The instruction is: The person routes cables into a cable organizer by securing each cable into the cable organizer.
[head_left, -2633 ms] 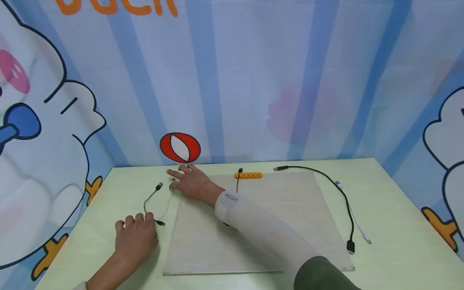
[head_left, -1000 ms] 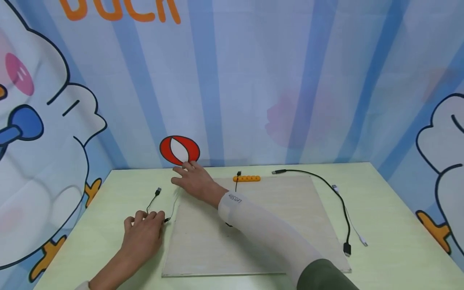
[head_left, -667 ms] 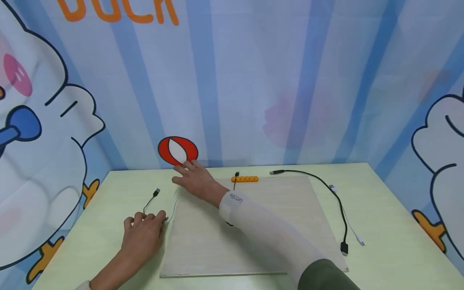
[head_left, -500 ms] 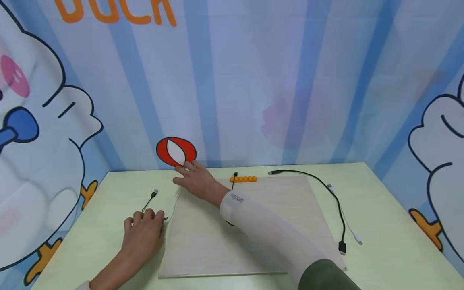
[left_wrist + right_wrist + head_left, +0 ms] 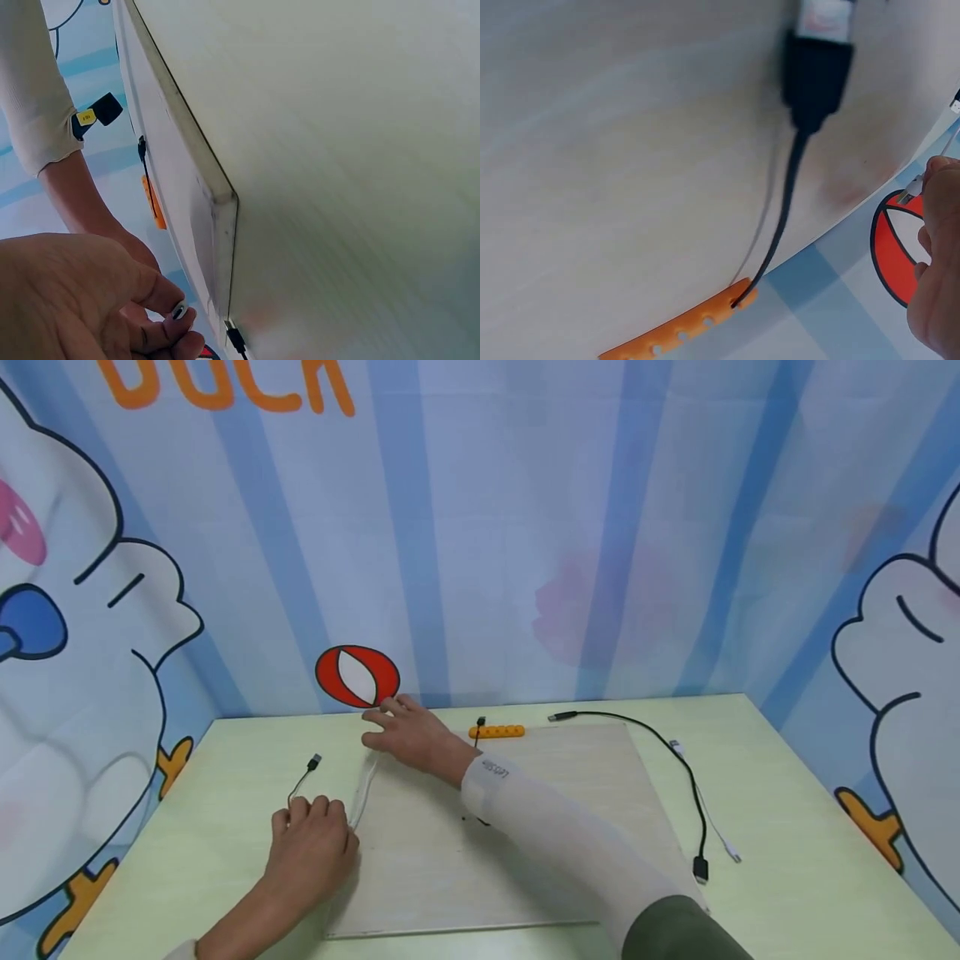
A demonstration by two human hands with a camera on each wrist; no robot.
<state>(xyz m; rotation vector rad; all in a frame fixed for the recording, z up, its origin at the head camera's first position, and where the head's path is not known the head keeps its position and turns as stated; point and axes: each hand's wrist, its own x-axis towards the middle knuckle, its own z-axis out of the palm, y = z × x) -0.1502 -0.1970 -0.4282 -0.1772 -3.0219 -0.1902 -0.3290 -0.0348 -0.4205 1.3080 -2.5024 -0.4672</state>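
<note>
A thin white USB cable runs between the two hands along the left edge of the pale board. My left hand pinches one end of it; a small metal tip shows between thumb and finger in the left wrist view. Near the back edge of the table, my right hand pinches the cable's other end, its white plug sticking out past the fingertips. Just beyond the left hand lies a short black USB cable, its lower part hidden by that hand.
An orange cable holder sits at the board's back edge with a black cable through one hole. On the right lie a longer black cable and another white cable. A printed cloth hangs behind.
My left hand has moved right to the board's left edge and now holds the white cable's end. The right hand has shifted slightly right. The view has drifted right.
</note>
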